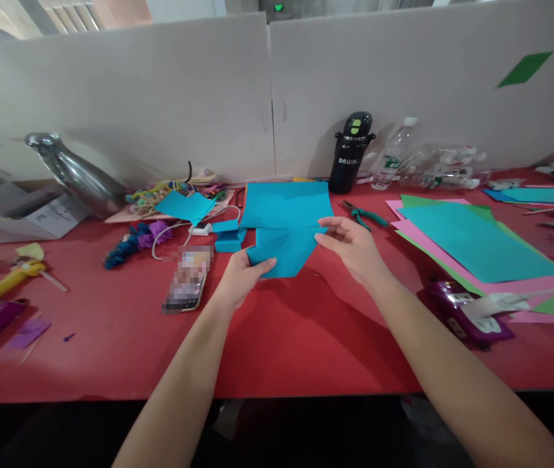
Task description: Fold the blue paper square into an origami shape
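Note:
A folded sheet of blue paper with a slanted right edge is held just above the red table. My left hand grips its left side, thumb on top and the other fingers mostly hidden beneath. At its upper right corner, my right hand pinches the paper between thumb and fingers. Directly behind lies a flat blue sheet. A small folded blue paper piece stands left of the held paper, and another blue piece rests on a pile of craft bits.
Left of my hands lies a phone. Pliers and a black bottle are at the back right. Coloured sheets overlap a purple power strip area on the right. A metal jug and yellow glue gun are left.

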The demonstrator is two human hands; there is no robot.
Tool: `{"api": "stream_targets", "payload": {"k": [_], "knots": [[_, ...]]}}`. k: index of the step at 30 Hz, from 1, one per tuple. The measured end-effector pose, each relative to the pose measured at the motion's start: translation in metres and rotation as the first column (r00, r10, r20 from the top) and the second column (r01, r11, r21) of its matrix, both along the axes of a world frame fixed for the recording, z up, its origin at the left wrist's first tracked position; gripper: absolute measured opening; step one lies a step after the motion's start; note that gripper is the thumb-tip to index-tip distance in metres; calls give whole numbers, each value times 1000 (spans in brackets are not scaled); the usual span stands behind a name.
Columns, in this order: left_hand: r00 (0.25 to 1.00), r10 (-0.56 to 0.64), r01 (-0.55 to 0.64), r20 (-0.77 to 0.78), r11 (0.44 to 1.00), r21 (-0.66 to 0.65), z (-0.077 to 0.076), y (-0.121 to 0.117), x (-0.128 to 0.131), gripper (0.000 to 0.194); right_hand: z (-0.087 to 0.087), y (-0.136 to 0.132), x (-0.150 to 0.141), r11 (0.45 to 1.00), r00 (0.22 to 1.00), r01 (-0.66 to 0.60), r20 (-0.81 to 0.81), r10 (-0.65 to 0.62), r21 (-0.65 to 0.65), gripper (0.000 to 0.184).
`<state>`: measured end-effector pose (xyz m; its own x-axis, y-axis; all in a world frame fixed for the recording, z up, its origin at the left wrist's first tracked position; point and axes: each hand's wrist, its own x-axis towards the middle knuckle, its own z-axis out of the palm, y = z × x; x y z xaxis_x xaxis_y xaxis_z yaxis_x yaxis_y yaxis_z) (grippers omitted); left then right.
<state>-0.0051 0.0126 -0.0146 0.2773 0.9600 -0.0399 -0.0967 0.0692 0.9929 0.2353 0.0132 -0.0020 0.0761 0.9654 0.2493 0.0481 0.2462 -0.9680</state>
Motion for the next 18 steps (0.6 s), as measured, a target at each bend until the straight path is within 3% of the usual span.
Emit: {"api": "stream_targets", "payload": {"k": [9,13,18], "knots": [[998,56,-56,32,998,-9,4,-1,2,61,-5,-1,-5,990,993,50,103,-63,129,38],[998,61,-61,34,998,-14,4,-1,3,61,-1,-4,-6,991,990,59,119,-74,121,31],[998,60,-60,24,998,21,1,1,3,54,5,-6,-3,990,996,-13,90,0,140,22]]}}
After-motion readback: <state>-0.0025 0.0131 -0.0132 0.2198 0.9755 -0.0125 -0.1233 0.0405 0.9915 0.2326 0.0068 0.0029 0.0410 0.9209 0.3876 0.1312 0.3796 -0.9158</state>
